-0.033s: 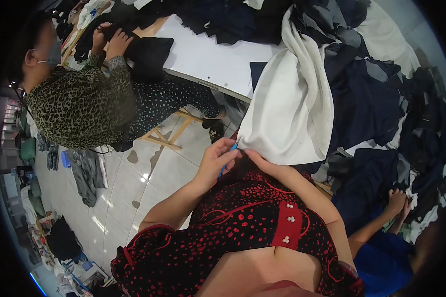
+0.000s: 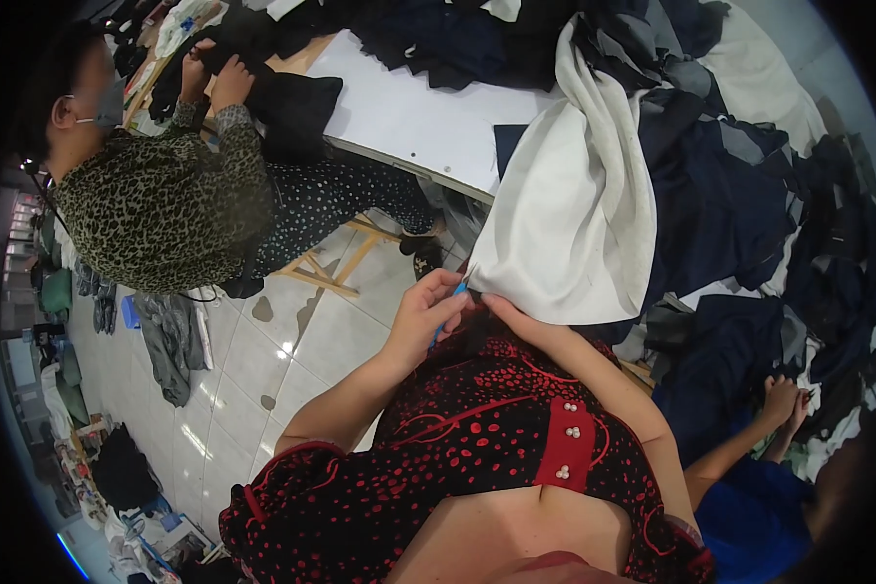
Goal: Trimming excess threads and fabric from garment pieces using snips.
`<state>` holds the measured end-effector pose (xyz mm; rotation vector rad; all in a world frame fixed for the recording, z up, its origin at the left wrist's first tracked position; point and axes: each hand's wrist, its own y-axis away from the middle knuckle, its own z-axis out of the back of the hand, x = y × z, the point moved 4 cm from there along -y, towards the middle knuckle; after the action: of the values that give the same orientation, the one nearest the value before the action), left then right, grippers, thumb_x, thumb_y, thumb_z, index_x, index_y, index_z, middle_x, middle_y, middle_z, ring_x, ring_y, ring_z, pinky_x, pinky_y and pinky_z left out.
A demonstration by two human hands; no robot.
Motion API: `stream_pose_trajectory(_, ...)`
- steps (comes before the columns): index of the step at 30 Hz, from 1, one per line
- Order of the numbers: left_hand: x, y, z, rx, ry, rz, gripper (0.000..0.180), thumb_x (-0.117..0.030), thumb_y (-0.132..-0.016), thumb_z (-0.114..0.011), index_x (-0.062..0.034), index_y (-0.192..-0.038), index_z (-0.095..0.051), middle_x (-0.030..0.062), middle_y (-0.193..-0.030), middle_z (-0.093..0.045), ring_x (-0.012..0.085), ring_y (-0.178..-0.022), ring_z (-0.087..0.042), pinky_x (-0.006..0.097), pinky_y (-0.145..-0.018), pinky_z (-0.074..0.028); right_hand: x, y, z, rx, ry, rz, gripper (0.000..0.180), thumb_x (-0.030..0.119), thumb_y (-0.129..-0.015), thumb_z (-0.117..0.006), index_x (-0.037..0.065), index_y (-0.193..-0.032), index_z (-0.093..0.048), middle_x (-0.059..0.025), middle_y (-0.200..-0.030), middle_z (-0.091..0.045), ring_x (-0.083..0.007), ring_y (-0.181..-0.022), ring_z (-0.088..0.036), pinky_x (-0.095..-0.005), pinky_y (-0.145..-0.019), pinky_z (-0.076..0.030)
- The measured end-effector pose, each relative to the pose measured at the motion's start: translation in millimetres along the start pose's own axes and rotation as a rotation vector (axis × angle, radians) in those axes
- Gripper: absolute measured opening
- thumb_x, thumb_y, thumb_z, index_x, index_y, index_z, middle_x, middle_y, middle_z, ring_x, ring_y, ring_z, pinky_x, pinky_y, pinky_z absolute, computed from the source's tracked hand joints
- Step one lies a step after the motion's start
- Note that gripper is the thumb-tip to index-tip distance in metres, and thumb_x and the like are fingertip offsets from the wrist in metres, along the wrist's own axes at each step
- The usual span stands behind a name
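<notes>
White cloth (image 2: 574, 224) hangs off the table (image 2: 409, 117) edge; its lower hem meets both hands. Left hand (image 2: 426, 310) pinches a small blue tool (image 2: 448, 313) at the hem. Right hand (image 2: 516, 316) grips the hem just beside it.

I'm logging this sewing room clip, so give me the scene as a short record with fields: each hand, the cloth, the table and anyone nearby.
left hand: grips a small blue tool at the cloth's lower corner
right hand: pinches the hem of the white cloth
white cloth: hangs off the table edge, among dark navy fabric pieces
table: white top, heaped with dark cloth
nearby: person in leopard-print top on the left handles black fabric; another person's hands at lower right
</notes>
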<state>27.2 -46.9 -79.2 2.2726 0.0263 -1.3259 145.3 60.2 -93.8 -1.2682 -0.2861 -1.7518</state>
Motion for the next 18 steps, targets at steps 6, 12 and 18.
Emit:
stream_pose_trajectory(6,-2.9,-1.5,-6.3,0.065,0.0,-0.017,0.019,-0.01,-0.085,-0.053,-0.0002,-0.101,-0.048,0.006,-0.08,-0.056,0.0052,-0.053,-0.043,0.017,-0.041,-0.031,-48.4,16.6,-22.7,0.241,-1.622,-0.911,0.052,0.02,-0.081,-0.055,0.003,-0.128,-0.037,-0.0117,-0.128,-0.042,-0.0227,-0.119,-0.041,-0.0384,-0.099,-0.031)
stream_pose_trajectory(12,-10.2,3.3,-10.6,0.085,0.124,-0.035,0.021,-0.011,-0.085,-0.053,-0.0017,-0.103,-0.047,0.0085,-0.081,-0.055,0.0074,-0.052,-0.043,0.017,-0.041,-0.031,-27.9,1.6,-23.2,0.538,-1.5,-0.758,0.058,-0.006,-0.063,-0.057,0.003,-0.12,-0.044,-0.0095,-0.117,-0.048,-0.0208,-0.114,-0.042,-0.0315,-0.099,-0.03)
stream_pose_trajectory(18,-18.1,-5.4,-9.3,0.088,0.169,-0.044,0.018,-0.01,-0.086,-0.052,-0.0013,-0.101,-0.047,0.0058,-0.08,-0.055,0.006,-0.052,-0.043,0.017,-0.041,-0.031,-8.3,-15.0,-24.8,0.506,-1.814,-0.436,0.047,0.015,-0.068,-0.061,0.006,-0.113,-0.049,-0.0071,-0.107,-0.052,-0.0207,-0.101,-0.046,-0.0344,-0.092,-0.033)
